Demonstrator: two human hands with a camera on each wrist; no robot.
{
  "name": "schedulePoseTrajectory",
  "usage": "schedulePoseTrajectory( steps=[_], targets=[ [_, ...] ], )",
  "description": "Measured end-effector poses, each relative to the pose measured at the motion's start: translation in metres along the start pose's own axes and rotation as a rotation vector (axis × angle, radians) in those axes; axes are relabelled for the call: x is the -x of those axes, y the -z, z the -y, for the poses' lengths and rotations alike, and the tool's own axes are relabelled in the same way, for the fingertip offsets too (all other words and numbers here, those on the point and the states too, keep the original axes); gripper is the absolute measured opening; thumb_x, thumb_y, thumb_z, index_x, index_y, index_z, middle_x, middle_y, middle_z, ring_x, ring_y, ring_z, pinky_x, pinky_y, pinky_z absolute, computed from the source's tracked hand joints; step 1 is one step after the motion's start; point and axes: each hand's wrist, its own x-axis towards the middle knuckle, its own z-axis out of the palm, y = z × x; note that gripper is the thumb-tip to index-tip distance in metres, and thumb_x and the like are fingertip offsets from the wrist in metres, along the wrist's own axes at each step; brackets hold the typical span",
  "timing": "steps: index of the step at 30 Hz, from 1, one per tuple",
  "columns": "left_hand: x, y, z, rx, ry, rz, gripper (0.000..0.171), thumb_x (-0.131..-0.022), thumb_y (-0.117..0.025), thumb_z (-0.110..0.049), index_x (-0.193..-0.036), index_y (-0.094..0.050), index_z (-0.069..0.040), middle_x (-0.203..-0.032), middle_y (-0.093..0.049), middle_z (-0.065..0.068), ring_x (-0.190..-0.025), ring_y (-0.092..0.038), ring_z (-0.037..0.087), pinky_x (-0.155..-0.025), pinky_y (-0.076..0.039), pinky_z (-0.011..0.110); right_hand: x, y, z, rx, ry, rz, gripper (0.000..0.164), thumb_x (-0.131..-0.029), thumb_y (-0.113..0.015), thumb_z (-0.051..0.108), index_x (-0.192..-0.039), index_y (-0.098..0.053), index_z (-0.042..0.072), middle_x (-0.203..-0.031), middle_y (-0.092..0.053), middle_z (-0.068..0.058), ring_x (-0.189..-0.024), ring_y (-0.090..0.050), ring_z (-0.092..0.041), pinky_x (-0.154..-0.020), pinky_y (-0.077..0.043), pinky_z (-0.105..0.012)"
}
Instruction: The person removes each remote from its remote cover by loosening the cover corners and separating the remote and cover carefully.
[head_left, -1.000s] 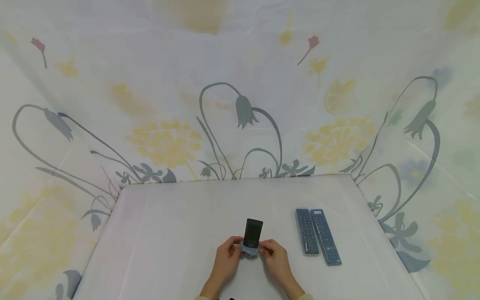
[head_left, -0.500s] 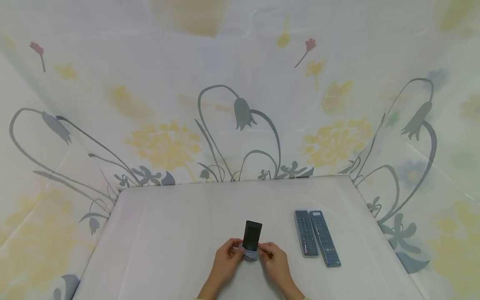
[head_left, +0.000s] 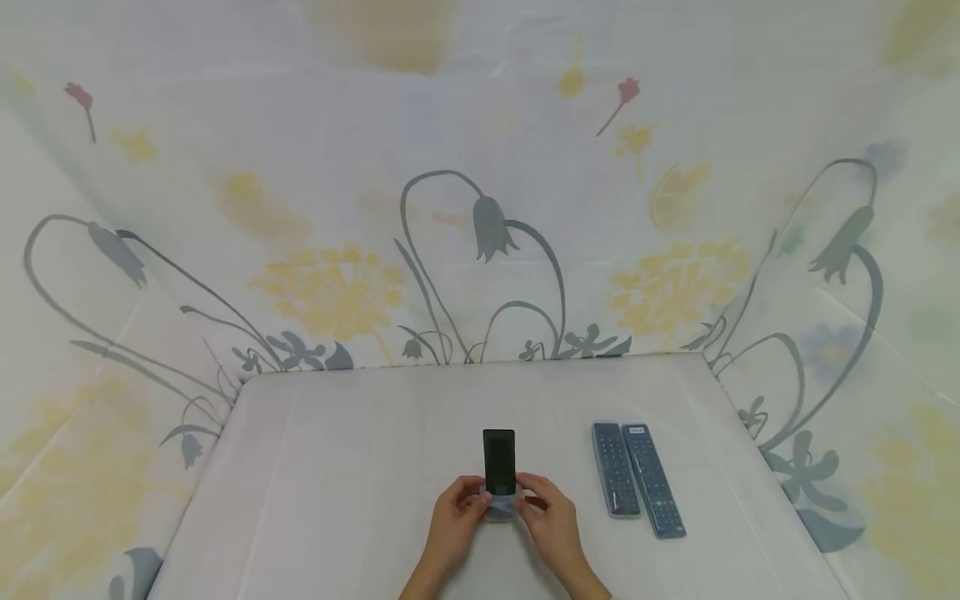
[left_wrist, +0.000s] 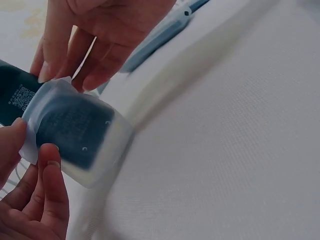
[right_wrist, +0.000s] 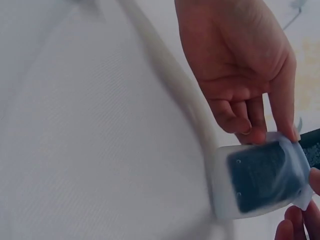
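Observation:
A small dark remote-like device stands up between my two hands, its black face toward me. A translucent soft sleeve covers its lower part; in the left wrist view the sleeve has a folded-over rim, and a QR code shows on the bare back of the device. My left hand pinches one side of the sleeve rim with thumb and fingers. Opposite, my right hand pinches the other side. Through the sleeve, the right wrist view shows the device's end stopping short of the sleeve's closed end.
To the right, two long dark remotes in clear covers, a left one and a right one, lie side by side on the white-covered table. Flower-printed cloth rises behind the table and along both sides.
The device has gone from leaning right to standing straight, and its top has shifted slightly left. Both hands keep hold of the sleeve rim; the right fingers have moved up closer against it.

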Motion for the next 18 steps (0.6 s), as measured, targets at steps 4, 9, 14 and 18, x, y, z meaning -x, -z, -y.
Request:
schedulePoseTrajectory(
  steps=[4, 9, 14, 18],
  targets=[
    [0.001, 0.001, -0.006, 0.009, 0.000, 0.003, 0.025, -0.096, -0.064, -0.006, -0.118, -0.062, 0.006, -0.107, -0.066, 0.013, -0.085, -0.064, 0.012, -0.073, -0.055, 0.024, -0.002, -0.003, 0.009, -0.019, 0.032, -0.041, 0.033, -0.081, -0.076, -0.005, -0.113, -0.071, -0.001, -0.110, -0.070, -0.012, -0.101, -0.066, -0.030, -0.079, -0.057, -0.038],
    [0.002, 0.002, -0.013, -0.024, -0.014, -0.003, 0.022, -0.097, -0.064, -0.008, -0.116, -0.064, 0.003, -0.104, -0.067, 0.011, -0.083, -0.063, 0.011, -0.072, -0.054, 0.024, -0.007, -0.002, 0.020, -0.056, -0.001, -0.061, 0.032, -0.081, -0.076, -0.008, -0.112, -0.070, -0.003, -0.109, -0.070, -0.014, -0.100, -0.066, -0.034, -0.082, -0.055, -0.045],
    [0.004, 0.000, -0.017, -0.103, -0.095, -0.037, 0.018, -0.093, -0.069, -0.008, -0.111, -0.069, -0.003, -0.099, -0.067, 0.006, -0.079, -0.059, 0.009, -0.069, -0.051, 0.022, -0.012, 0.002, 0.025, -0.090, -0.061, -0.052, 0.031, -0.083, -0.077, -0.001, -0.113, -0.070, 0.002, -0.108, -0.071, -0.007, -0.102, -0.065, -0.022, -0.084, -0.055, -0.032],
    [0.005, 0.000, -0.020, -0.179, -0.179, -0.088, 0.016, -0.090, -0.074, -0.013, -0.105, -0.072, -0.009, -0.094, -0.068, 0.002, -0.076, -0.057, 0.009, -0.065, -0.047, 0.022, -0.013, 0.004, 0.026, -0.103, -0.069, -0.060, 0.031, -0.083, -0.078, 0.003, -0.113, -0.070, 0.003, -0.105, -0.072, -0.007, -0.100, -0.066, -0.020, -0.082, -0.054, -0.027]
  ],
)
